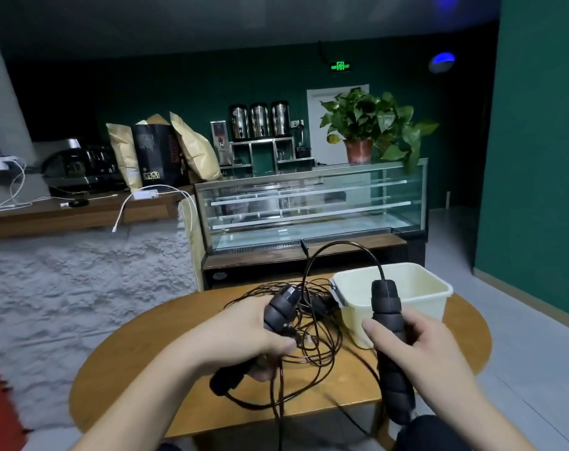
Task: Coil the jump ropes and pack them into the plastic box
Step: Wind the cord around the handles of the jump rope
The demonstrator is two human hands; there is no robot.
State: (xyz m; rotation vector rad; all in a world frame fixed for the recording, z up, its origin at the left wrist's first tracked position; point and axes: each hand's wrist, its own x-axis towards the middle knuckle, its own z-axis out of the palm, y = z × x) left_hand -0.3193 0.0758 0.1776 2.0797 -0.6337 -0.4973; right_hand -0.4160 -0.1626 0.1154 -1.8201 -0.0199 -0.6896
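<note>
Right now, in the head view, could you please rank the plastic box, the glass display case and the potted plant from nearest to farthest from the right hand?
1. Plastic box, just beyond the right hand.
2. Glass display case, behind the table.
3. Potted plant, on top of the case.

A café or drinks shop: a glass display case (312, 206), three steel drink urns (259, 120) on a rack, a black espresso machine (78, 167), brown paper sacks (197, 148).

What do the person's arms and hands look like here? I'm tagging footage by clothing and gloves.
Both forearms are bare as far as the frame shows: no sleeves in view. The left hand and right hand wear no gloves, and no rings, watch or wristbands show. Fingernails look short and unpainted. Whether sleeves begin higher up cannot be told.
</note>
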